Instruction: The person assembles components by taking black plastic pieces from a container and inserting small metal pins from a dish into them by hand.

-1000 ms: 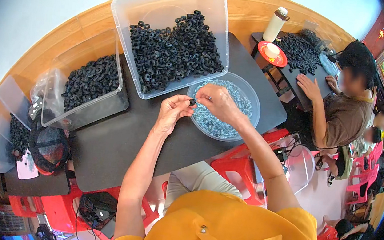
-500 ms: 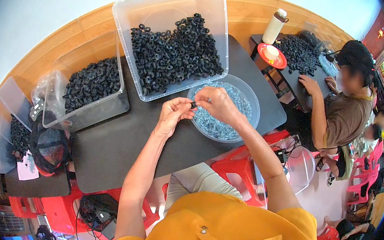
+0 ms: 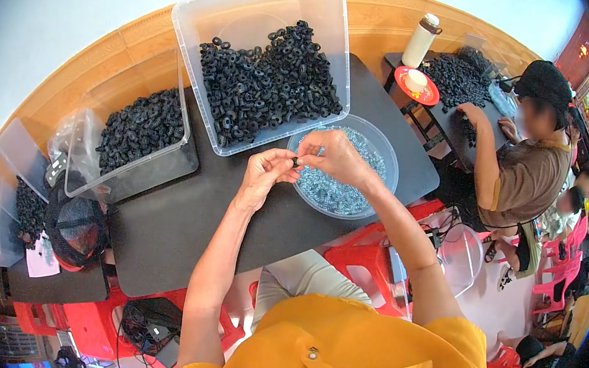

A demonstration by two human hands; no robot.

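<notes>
My left hand [image 3: 265,175] pinches a small black plastic part [image 3: 295,162] between thumb and fingers, above the dark tabletop. The fingertips of my right hand [image 3: 334,158] close on the same part from the other side; whether they also hold a tiny piece is too small to tell. Below my right hand stands a round clear bowl [image 3: 395,168] filled with small shiny bluish pieces [image 3: 351,199]. A large clear bin [image 3: 255,19], tilted toward me, holds a heap of black ring-shaped parts [image 3: 268,94] just beyond my hands.
Left of the large bin, a second clear bin [image 3: 179,160] holds more black parts. A co-worker [image 3: 536,168] sits at another table on the right, beside a black heap [image 3: 459,79], a bottle [image 3: 421,42] and a red plate [image 3: 432,94]. Red stools [image 3: 365,265] stand below the table.
My hands stay together over the table; the right fingers have shifted slightly round the black part. The co-worker's hand on the right has lifted and curled.
</notes>
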